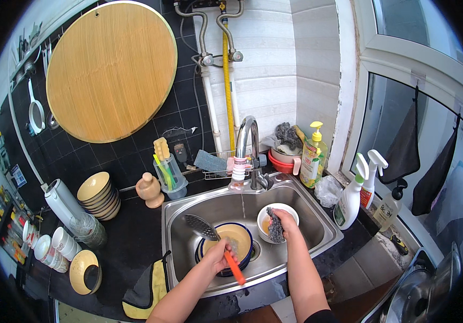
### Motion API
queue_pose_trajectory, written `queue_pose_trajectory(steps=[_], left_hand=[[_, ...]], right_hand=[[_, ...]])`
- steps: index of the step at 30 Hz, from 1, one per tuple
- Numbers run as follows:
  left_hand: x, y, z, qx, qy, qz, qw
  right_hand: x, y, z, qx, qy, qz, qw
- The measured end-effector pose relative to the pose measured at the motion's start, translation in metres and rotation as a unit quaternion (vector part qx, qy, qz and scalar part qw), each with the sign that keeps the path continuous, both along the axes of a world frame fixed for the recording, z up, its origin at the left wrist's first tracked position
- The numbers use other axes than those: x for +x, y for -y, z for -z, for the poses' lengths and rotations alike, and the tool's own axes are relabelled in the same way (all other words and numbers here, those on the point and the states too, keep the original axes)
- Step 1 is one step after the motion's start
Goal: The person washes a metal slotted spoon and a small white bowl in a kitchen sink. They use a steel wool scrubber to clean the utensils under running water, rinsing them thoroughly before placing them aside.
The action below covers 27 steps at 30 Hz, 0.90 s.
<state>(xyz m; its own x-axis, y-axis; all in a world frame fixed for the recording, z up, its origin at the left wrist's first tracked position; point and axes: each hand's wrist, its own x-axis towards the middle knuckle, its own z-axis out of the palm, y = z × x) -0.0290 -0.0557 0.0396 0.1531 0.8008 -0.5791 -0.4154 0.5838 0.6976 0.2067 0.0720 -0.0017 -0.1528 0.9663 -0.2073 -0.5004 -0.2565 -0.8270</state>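
Left grip [219, 257] holds orange-handled skimmer [203, 227]; blue-rimmed yellow bowl [238, 230] lies beneath it; right grip [289, 224] clasps grey scrubber [275, 227]; white bowl [285, 206] sits below it.

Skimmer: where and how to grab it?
Likely by the orange handle, coming from the near right: its slim, straight end sticks out past the grip of the left hand. The perforated head is broad and points away to the far left, so it looks the poorer hold.
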Motion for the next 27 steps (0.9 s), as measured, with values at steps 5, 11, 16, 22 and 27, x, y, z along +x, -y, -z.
queue_pose_trajectory(steps=[5, 11, 16, 22, 27], left_hand=[[0.001, 0.016, -0.011, -0.009, -0.083, 0.090, 0.992], [0.004, 0.009, -0.016, 0.052, -0.184, 0.187, 0.963], [0.012, -0.005, -0.024, 0.091, -0.220, 0.292, 0.926], [0.013, -0.027, -0.021, 0.126, -0.278, 0.356, 0.883], [0.012, -0.045, -0.018, 0.207, -0.439, 0.386, 0.785]], right_hand=[[-0.003, 0.002, 0.001, 0.016, 0.017, 0.012, 1.000], [-0.019, 0.015, -0.023, 0.035, 0.158, -0.031, 0.986], [-0.023, 0.023, -0.029, 0.103, 0.262, -0.041, 0.959], [-0.024, 0.031, -0.042, 0.117, 0.400, 0.068, 0.906], [-0.024, 0.028, -0.039, 0.115, 0.450, 0.148, 0.873]])
